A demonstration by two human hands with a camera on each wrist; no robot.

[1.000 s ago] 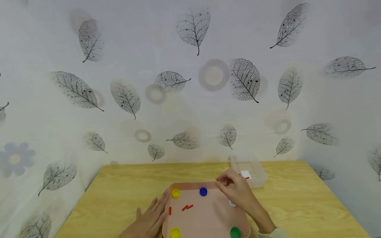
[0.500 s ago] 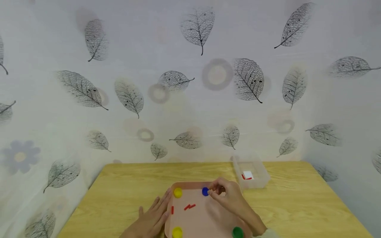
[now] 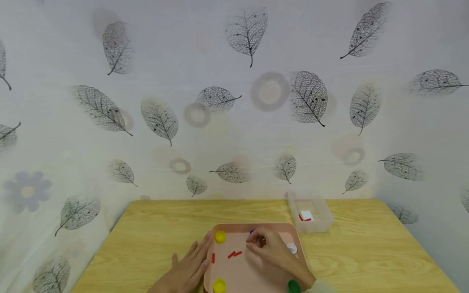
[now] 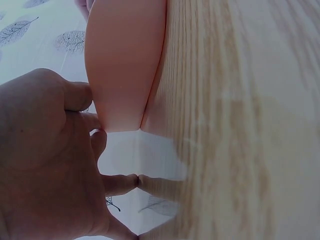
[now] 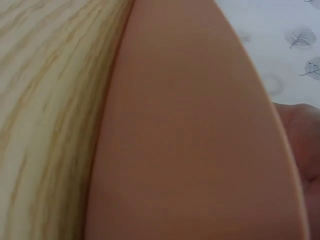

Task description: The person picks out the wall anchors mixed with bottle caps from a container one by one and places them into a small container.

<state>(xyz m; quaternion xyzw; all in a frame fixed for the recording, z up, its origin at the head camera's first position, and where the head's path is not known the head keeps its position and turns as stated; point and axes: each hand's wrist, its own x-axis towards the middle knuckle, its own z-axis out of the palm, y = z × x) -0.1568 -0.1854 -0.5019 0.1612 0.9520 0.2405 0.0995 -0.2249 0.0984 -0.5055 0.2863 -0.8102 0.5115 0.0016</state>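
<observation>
Brace tray with straight-fingered left hand; steer curled right hand clear of red sticks; cannot verify any grasp.

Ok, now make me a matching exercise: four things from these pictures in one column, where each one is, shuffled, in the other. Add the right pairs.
Things
1. left hand
2. blue cap
3. green cap
4. plastic box

Places
A. right part of the tray, at the head view's bottom edge
B. on the table, past the tray's far right corner
C. against the tray's left side
D. mostly hidden by the right hand

Pairs: 1-C, 2-D, 3-A, 4-B
</observation>
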